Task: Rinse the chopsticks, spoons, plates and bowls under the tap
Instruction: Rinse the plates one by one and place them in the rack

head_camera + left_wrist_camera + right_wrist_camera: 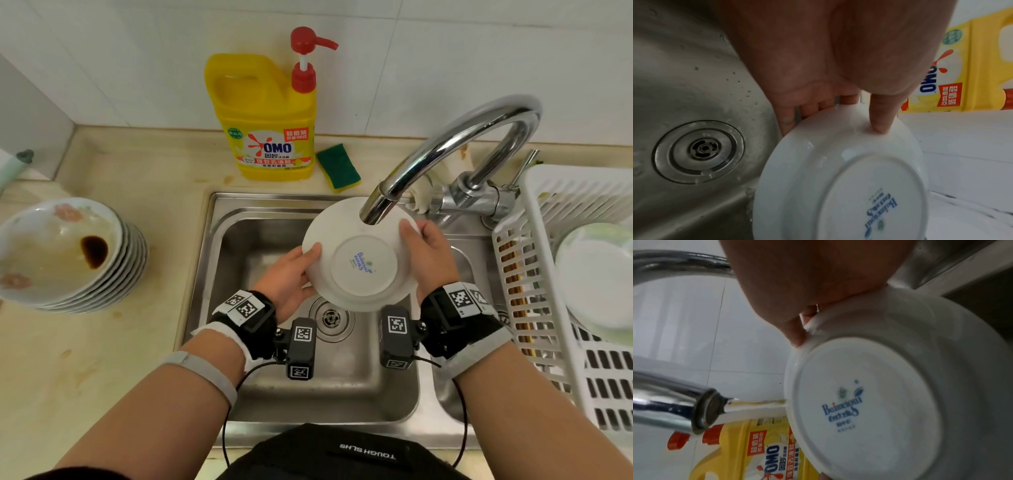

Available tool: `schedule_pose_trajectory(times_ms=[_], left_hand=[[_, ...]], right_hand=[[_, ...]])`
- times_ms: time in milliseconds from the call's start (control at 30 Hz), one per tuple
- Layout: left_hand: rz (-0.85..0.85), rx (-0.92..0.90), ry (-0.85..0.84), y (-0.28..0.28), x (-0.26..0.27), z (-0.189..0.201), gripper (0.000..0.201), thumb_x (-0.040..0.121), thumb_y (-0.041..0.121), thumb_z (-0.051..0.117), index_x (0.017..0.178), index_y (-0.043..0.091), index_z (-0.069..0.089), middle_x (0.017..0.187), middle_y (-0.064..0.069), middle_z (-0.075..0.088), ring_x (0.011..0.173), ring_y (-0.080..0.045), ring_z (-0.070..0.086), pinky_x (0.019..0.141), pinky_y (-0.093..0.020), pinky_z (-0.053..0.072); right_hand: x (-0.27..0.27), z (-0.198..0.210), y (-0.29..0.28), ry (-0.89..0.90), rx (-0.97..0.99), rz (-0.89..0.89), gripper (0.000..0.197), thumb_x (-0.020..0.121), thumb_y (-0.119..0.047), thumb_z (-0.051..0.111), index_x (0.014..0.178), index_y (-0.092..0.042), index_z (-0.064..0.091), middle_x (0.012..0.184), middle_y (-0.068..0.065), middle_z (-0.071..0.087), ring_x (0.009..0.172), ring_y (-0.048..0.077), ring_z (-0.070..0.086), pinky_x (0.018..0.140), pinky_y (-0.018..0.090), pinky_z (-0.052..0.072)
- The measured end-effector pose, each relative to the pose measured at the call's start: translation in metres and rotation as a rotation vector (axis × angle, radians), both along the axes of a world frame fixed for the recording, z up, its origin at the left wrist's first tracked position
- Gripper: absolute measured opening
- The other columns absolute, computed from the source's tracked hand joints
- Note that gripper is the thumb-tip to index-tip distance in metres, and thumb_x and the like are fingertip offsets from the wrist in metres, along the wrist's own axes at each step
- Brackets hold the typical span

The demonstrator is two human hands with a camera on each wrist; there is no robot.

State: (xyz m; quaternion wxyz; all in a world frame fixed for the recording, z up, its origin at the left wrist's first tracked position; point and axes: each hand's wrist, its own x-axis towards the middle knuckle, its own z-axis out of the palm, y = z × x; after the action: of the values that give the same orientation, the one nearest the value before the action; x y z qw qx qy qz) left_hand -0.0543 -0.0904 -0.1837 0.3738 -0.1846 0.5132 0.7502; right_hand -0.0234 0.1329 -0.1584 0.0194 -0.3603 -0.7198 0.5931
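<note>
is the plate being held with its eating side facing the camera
No, the plate shows its underside, with the foot ring and blue maker's mark facing up.

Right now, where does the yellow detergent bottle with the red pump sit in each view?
Head: yellow detergent bottle stands top centre on the counter, behind the steel sink.
Left wrist: upper right edge, behind the white plate.
Right wrist: bottom, left of centre, below the tap spout.
Shared landmark: the plate's blue-stamped underside.
</note>
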Motion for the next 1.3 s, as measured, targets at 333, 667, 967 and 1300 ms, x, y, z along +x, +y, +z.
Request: schedule_pose_trajectory(times_ms=[333, 667, 967, 1300], left_hand=[[-0.067, 0.007, -0.015, 0.016, 0.003, 0.007, 0.033, 0.099, 0.040, 0.061, 0.128, 0.024, 0.064, 0.123, -0.001, 0.073, 0.120, -0.025, 0.065, 0.086, -0.052, 0.060], [0.012, -0.070, 0.024, 0.003, -0.005, 0.006, 0.048, 0.099, 0.052, 0.057, 0.138, 0.023, 0.052, 0.131, 0.001, 0.068, 0.123, -0.022, 0.063, 0.104, -0.052, 0.050], [0.185, -0.075, 0.016, -0.022, -0.004, 0.013, 0.043, 0.098, 0.056, 0.056, 0.130, 0.028, 0.062, 0.123, 0.005, 0.073, 0.117, -0.017, 0.067, 0.095, -0.042, 0.054], [0.312, -0.126, -0.060, -0.029, -0.011, 0.008, 0.056, 0.085, 0.063, 0.067, 0.127, 0.027, 0.065, 0.132, 0.001, 0.063, 0.123, -0.024, 0.057, 0.097, -0.057, 0.050]], right_hand=[[0.012, 0.007, 0.017, 0.023, -0.103, -0.054, 0.024, 0.080, -0.053, 0.062, 0.080, -0.029, 0.062, 0.093, -0.001, 0.065, 0.086, 0.021, 0.058, 0.081, 0.042, 0.050], [0.007, 0.008, -0.007, 0.049, -0.234, -0.024, 0.016, 0.094, -0.038, 0.063, 0.094, -0.022, 0.066, 0.103, 0.008, 0.070, 0.088, 0.022, 0.063, 0.081, 0.042, 0.055], [-0.007, 0.010, -0.042, -0.005, -0.383, 0.056, 0.026, 0.088, -0.044, 0.064, 0.099, -0.020, 0.065, 0.106, 0.006, 0.070, 0.093, 0.025, 0.066, 0.095, 0.047, 0.052], [-0.002, 0.003, -0.055, -0.054, -0.643, -0.132, 0.040, 0.096, -0.060, 0.057, 0.125, -0.033, 0.062, 0.120, -0.008, 0.067, 0.115, 0.015, 0.062, 0.108, 0.043, 0.047]])
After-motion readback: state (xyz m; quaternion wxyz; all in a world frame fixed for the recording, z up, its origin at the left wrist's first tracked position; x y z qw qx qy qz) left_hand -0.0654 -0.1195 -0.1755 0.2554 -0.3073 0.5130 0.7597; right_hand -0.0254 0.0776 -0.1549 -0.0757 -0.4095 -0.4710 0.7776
